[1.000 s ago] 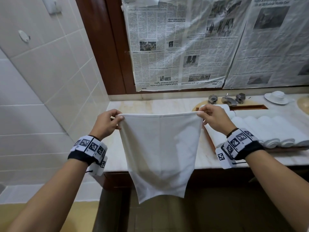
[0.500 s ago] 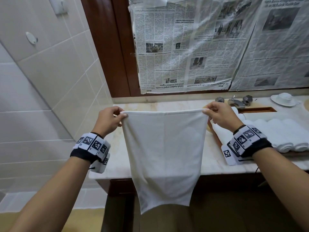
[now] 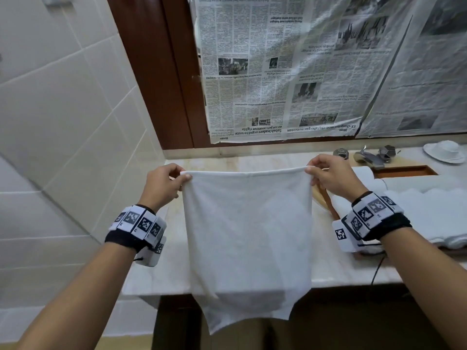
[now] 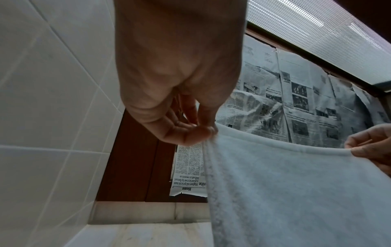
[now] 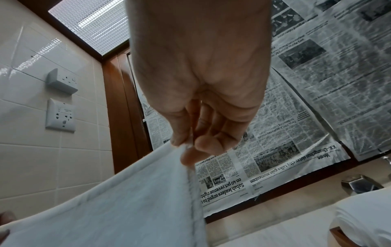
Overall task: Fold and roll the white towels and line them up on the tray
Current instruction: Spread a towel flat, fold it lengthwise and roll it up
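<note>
- Towel (image 3: 249,238): hanging flat in the air, above the near edge of the counter (image 3: 255,161), top hem stretched level, bottom corners dangling below counter edge.
- Left hand (image 3: 161,185): pinching top-left corner of towel, thumb & forefinger; wrist view confirms pinch (image 4: 196,133).
- Right hand (image 3: 328,176): pinching top-right corner, same grip; wrist view shows hem caught between fingertips (image 5: 190,147).
- Step in hand, prob.: spreading/squaring a fresh towel before first fold. Not yet folded or rolled.
- Next move, likely: lay towel flat on counter or bring corners together for a fold; needs hem kept taut & corners matched, else roll comes out uneven.
- Rolled towels (image 3: 424,213): right of the held towel, lined up on tray (image 3: 404,171); several done already, exact count unclear. Room left on tray not visible.
- Beyond: tap (image 3: 366,156) & white dish (image 3: 444,151) at back right of towel; newspaper (image 3: 290,72) taped up behind; tiled wall (image 3: 63,109) to left.
- Vs. 1 s ago: same two-corner hold; towel raised a bit, hem pulled straighter, less sag.
</note>
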Motion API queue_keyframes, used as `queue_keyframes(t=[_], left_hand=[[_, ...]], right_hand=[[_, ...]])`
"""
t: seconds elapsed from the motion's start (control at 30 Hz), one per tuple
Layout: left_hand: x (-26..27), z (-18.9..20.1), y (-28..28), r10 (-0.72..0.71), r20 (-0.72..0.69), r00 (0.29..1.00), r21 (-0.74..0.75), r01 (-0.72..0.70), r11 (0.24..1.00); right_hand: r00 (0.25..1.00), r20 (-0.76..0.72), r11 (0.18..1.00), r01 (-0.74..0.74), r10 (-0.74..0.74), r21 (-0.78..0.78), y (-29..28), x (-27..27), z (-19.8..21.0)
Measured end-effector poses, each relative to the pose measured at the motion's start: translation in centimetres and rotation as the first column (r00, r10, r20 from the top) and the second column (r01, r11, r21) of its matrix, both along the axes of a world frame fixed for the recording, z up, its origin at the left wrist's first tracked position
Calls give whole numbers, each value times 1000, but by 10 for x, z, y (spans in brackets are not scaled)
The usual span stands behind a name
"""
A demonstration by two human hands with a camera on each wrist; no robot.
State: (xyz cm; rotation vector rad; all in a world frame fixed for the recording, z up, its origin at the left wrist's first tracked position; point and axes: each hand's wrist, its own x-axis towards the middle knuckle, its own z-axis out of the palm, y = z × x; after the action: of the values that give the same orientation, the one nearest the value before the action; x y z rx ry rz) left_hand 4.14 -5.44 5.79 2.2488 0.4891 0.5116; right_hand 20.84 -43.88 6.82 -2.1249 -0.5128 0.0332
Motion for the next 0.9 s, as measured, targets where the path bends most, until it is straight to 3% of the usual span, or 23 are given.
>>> queue_keyframes(t=[0.27, 0.43, 0.67, 0.9], left_hand=[[84, -12, 7, 90, -27, 996, -118, -92, 989], [124, -27, 12, 151, 7, 988, -255, -144, 956], [179, -61, 25, 199, 40, 979, -232, -185, 955], [234, -114, 44, 167, -57, 984, -162, -174, 971]], right_hand=[[997, -76, 998, -15, 10, -61, 22, 85, -12], [977, -208, 999, -44, 38, -24, 38, 130, -18], [944, -329, 988, 53, -2, 144, 63, 192, -58], [928, -356, 981, 161, -112, 111, 90, 238, -127]])
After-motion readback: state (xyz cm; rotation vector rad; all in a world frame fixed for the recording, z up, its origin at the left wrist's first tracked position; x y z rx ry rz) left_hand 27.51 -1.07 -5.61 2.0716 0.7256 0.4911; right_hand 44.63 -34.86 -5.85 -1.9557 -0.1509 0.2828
